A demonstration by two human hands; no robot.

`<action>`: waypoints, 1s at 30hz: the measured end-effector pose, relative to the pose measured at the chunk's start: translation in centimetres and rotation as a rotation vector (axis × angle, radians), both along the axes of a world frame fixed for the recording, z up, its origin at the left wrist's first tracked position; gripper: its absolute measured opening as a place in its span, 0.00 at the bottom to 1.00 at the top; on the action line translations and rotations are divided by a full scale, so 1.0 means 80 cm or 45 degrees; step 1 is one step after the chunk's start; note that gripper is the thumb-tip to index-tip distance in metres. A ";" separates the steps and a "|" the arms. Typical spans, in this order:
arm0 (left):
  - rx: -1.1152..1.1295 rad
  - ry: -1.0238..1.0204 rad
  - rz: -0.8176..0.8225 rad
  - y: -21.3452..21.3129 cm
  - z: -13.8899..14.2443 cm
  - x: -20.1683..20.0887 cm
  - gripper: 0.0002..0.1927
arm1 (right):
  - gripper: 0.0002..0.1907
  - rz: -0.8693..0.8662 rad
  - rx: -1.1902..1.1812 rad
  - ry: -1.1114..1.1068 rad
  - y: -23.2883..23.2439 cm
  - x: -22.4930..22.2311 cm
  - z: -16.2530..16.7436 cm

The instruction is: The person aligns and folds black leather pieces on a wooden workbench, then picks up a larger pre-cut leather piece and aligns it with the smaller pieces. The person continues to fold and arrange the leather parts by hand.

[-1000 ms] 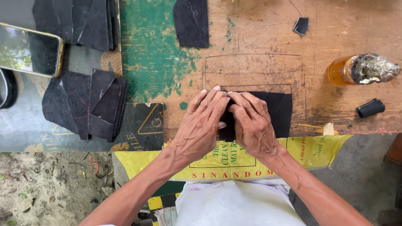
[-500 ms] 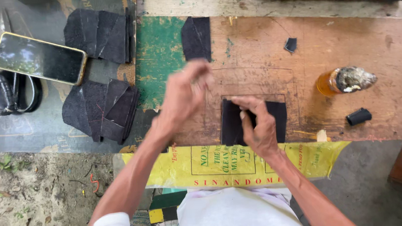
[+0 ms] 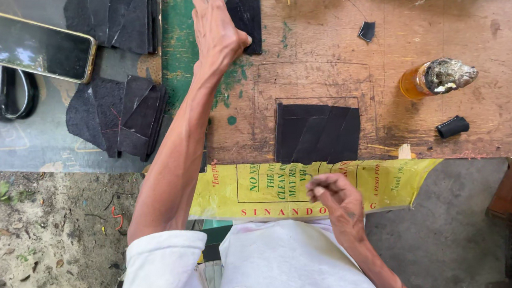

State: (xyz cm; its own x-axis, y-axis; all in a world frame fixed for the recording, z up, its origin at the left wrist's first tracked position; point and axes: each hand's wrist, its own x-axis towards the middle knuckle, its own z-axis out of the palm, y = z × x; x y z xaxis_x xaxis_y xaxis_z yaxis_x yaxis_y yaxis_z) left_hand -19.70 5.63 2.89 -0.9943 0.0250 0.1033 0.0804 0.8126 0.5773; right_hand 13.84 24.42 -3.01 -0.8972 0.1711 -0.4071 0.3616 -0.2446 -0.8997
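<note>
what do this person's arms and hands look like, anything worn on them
Both hands are bare: the left hand and right hand show no gloves, and no rings or watch can be made out. The forearms are uncovered. A short white sleeve covers the left upper arm, part of a white shirt with a faint pale print.
</note>
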 end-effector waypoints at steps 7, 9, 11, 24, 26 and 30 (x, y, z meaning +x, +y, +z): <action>0.639 -0.023 -0.164 -0.005 0.010 0.015 0.26 | 0.19 0.023 -0.675 -0.366 0.003 -0.026 0.003; 0.829 -0.010 -0.282 -0.018 0.008 0.033 0.11 | 0.20 0.011 -0.668 -0.403 0.007 -0.032 0.003; 0.850 0.018 -0.329 -0.033 0.004 0.058 0.10 | 0.21 -0.015 -0.675 -0.444 0.008 -0.037 0.000; 0.055 -0.172 -0.116 0.053 0.008 0.059 0.63 | 0.17 0.178 -0.564 -0.334 -0.009 -0.026 0.003; -0.355 0.285 -0.149 0.072 0.002 0.052 0.53 | 0.17 0.203 -0.469 -0.318 -0.009 -0.025 0.000; -0.395 -0.007 -0.303 0.072 0.004 0.024 0.30 | 0.17 0.226 -0.275 -0.306 -0.001 -0.020 -0.009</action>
State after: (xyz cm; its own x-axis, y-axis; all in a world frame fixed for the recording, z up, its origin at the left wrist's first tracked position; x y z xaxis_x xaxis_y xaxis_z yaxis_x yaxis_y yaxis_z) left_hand -17.80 11.41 3.19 -0.9576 0.2840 0.0491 0.2850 0.9076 0.3082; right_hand 12.21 24.34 -3.70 -0.7798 -0.0916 -0.6193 0.6099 -0.3344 -0.7184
